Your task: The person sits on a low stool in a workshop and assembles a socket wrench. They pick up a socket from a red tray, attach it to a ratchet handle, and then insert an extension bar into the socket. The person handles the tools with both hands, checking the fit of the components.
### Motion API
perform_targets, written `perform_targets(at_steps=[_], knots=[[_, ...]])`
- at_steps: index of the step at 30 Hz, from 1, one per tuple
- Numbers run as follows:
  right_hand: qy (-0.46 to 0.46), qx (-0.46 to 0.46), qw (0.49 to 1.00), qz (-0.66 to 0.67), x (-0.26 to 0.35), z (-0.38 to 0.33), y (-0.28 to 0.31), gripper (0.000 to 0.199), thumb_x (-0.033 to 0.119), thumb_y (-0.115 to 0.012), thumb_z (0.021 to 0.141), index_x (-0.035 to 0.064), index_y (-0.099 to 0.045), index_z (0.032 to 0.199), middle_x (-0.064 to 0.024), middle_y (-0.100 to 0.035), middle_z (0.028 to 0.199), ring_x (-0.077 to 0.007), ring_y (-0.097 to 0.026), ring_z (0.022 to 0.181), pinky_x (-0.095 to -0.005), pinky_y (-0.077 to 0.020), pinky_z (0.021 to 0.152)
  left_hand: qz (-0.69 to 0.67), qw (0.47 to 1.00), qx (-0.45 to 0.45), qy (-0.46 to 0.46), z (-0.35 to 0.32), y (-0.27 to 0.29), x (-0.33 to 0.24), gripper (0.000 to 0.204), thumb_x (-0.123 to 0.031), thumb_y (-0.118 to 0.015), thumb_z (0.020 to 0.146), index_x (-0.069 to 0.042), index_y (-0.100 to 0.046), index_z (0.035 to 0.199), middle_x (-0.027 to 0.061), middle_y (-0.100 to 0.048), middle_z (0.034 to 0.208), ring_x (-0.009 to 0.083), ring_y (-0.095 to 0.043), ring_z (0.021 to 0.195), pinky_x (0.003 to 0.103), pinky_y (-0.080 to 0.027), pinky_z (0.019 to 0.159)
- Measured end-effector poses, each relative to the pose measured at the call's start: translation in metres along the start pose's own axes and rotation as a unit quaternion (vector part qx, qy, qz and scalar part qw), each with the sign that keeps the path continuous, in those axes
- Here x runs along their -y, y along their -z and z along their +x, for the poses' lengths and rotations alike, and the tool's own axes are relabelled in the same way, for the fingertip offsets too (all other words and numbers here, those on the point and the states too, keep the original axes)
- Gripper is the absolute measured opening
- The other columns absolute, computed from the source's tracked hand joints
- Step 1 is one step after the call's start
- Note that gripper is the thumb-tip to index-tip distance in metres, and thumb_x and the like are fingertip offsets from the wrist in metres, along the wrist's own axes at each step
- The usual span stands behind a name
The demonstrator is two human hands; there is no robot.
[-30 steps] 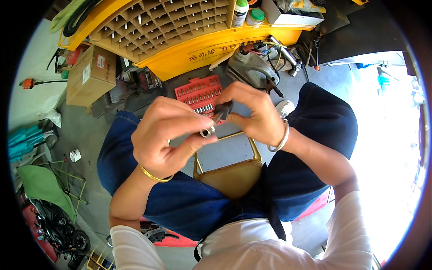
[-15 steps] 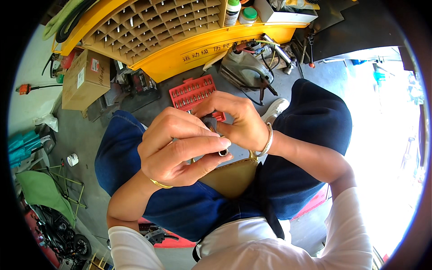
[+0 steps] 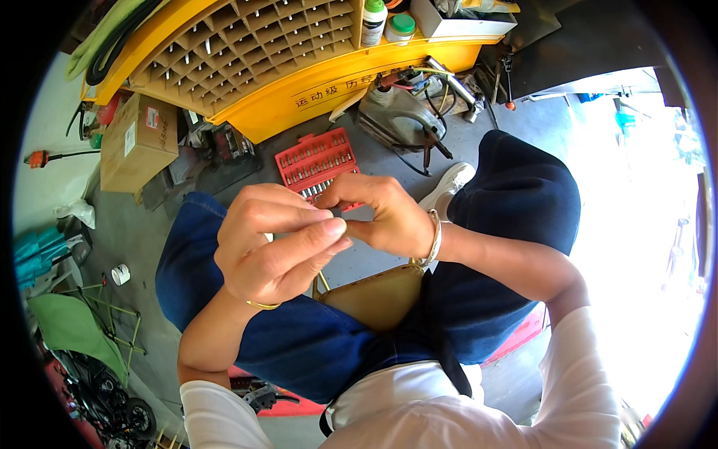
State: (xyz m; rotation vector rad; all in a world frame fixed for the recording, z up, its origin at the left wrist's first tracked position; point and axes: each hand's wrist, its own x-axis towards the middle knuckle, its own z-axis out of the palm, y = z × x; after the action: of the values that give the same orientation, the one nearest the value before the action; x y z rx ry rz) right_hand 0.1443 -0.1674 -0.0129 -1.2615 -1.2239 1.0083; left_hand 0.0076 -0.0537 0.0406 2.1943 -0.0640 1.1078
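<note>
In front of my knees both hands are brought together. My left hand (image 3: 278,243) pinches with thumb and fingertips; the small metal socket seen there a moment ago is now hidden by the fingers. My right hand (image 3: 383,215) is closed with bent fingers around a dark tool, and only a bit of this dark tool (image 3: 336,212) shows between the two hands. Beyond them on the floor lies an open red socket set case (image 3: 317,161) with rows of bits and sockets, its near part covered by my hands.
A yellow cabinet (image 3: 273,123) with a cardboard divider tray (image 3: 247,45) stands ahead. Right of the case is a grey jug-like container (image 3: 396,112) with cables. A cardboard box (image 3: 140,146) sits at the left. Between my legs is a tan stool seat (image 3: 374,298).
My left hand has shifted left and turned, so the open end of the socket no longer shows. My right hand has come slightly lower and left, and less of the dark tool is visible.
</note>
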Motion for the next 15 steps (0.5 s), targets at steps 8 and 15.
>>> perform_targets(at_steps=[8,15], knots=[[-0.061,0.024,0.996,0.059,-0.004,-0.013,-0.005,0.032,0.002,-0.077,0.069,0.0015,-0.06,0.096,-0.01,-0.062,0.082,-0.0206,-0.062,0.076,-0.033,-0.0503,0.07,0.028,1.0,-0.006,-0.004,-0.008,0.001,0.011,0.035,-0.005,-0.079,0.07,-0.005,-0.063,0.102,0.0087,-0.061,0.085,0.0219,-0.059,0.07,0.03,-0.049,0.059],[-0.077,0.025,0.996,0.044,-0.004,-0.023,0.002,0.035,0.007,-0.078,0.07,0.0016,-0.059,0.099,-0.0105,-0.063,0.083,-0.0207,-0.064,0.079,-0.0329,-0.0525,0.071,-0.005,0.999,0.003,0.036,-0.013,-0.008,0.017,0.034,-0.005,-0.078,0.072,-0.003,-0.061,0.102,0.0101,-0.063,0.086,0.0226,-0.06,0.072,0.031,-0.049,0.061]])
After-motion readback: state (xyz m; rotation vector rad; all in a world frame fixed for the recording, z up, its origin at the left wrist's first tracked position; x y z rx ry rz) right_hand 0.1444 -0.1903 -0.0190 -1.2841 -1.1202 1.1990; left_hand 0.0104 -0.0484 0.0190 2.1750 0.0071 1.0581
